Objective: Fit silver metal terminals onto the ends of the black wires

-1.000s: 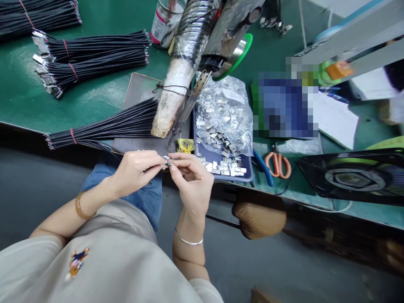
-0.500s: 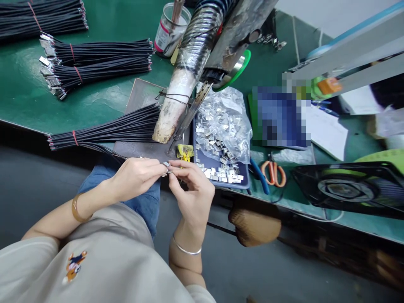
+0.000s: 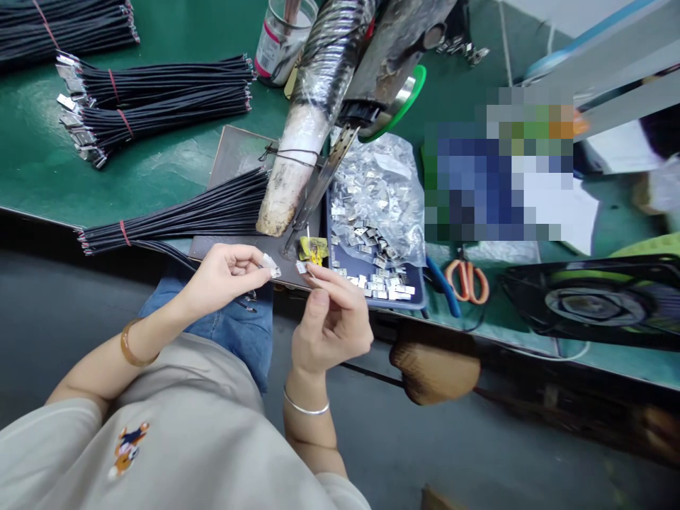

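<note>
My left hand is closed, thumb and fingertips pinched on a small silvery-white piece whose kind I cannot make out. Dark wire ends show just below this hand. My right hand is closed too, its fingertips on a small metal connector. A narrow gap lies between the hands, over the front edge of the grey board. Behind my left hand, a bundle of black cables lies partly on the board. Right of the board, a dark blue tray holds loose metal connectors and a plastic bag of them.
A fume hose and a metal tube slant down over the board. Near their ends sits a yellow item. Orange-handled scissors and a black fan stand right. Tied cable bundles and a jar lie behind.
My hands were together at the fingertips and are now apart. The left has moved slightly up and the right slightly down. The view has shifted a little.
</note>
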Motion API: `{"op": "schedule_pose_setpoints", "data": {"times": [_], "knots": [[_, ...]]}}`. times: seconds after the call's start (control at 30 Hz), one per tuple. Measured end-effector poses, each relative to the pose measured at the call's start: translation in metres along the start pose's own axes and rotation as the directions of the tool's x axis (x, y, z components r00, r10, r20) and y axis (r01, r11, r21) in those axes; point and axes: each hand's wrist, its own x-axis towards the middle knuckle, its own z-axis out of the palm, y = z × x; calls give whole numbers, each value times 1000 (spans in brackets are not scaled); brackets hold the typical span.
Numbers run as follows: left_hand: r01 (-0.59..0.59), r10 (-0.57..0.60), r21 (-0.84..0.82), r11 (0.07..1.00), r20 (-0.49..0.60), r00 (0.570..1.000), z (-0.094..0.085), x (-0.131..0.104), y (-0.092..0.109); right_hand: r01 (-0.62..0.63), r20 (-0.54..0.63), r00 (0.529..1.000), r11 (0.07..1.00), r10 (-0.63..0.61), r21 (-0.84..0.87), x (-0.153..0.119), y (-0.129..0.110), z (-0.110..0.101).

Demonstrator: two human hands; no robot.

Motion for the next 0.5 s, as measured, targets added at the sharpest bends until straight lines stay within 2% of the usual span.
{"op": "schedule_pose_setpoints", "data": {"times": [0.1,0.17,0.23,0.3,0.37,0.43,0.5], "knots": [[-25,25,1,1000,-12,1000,3,3,1,163,39,986,985,-161,-55,0,3,-2],[-49,49,7,999,-19,999,5,4,2,218,77,974,973,-212,-76,0,6,-1],[-58,59,15,998,-28,998,6,5,3,163,67,985,985,-159,-52,-1,10,1],[-53,53,22,998,-39,998,6,5,2,19,62,998,1000,-20,10,-2,12,2],[-46,47,34,998,-51,998,5,5,1,-98,89,992,993,92,65,-2,14,2],[-39,42,50,998,-61,997,4,5,-1,-122,113,987,989,112,84,-3,15,2],[-35,39,57,998,-65,997,3,5,-2,-82,128,989,995,73,65,-3,15,1]]}}
